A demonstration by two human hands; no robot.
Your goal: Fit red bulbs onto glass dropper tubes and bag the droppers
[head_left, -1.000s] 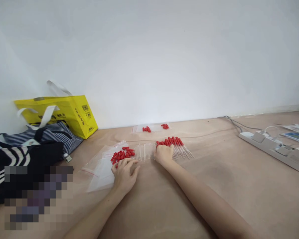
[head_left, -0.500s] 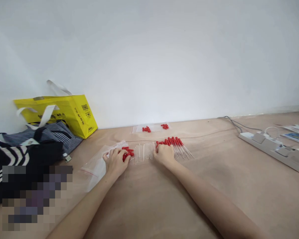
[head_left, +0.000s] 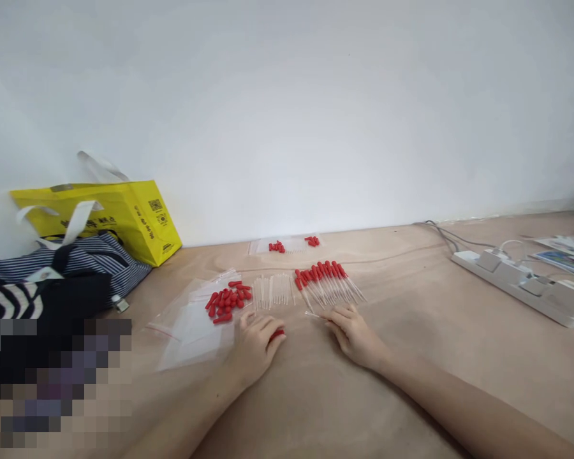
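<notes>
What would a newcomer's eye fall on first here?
The bright yellow bag stands out at the left, near the wall. Next come the red bulbs heaped on clear plastic bags left of centre, and the row of red-topped tubes to their right, just beyond the right hand.

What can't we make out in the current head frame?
Head view throughout:
Small red bulb-shaped cap: mostly hidden by the left hand.
Thin clear tube: one end covered by the right hand.
Row of thin transparent tubes: too fine and crowded to count.
Black bag with white stripes: cut off by left edge, partly masked by pixelation.
Yellow bag: smallest print too small.
</notes>
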